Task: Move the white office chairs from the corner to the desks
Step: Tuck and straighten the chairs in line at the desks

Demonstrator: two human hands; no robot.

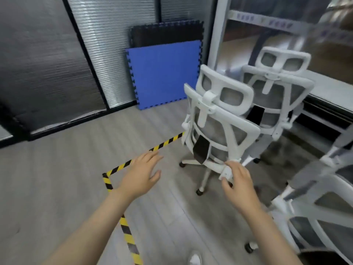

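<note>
Three white office chairs with grey mesh stand in the corner on the right. The nearest upright chair (219, 119) has its back to me, with a second chair (277, 88) behind it and a third chair (315, 207) at the right edge. My left hand (141, 175) hovers open over the floor, left of the first chair and apart from it. My right hand (238, 186) is at the white armrest end (227, 172) of the first chair, fingers curled around it.
A blue foam mat (162, 77) and a black mat (168, 33) lean against the blinds-covered glass wall. Yellow-black tape (122, 166) marks a rectangle on the grey wood floor. A white shelf frame (219, 35) and glass partition stand behind the chairs. My shoe (194, 259) shows at the bottom.
</note>
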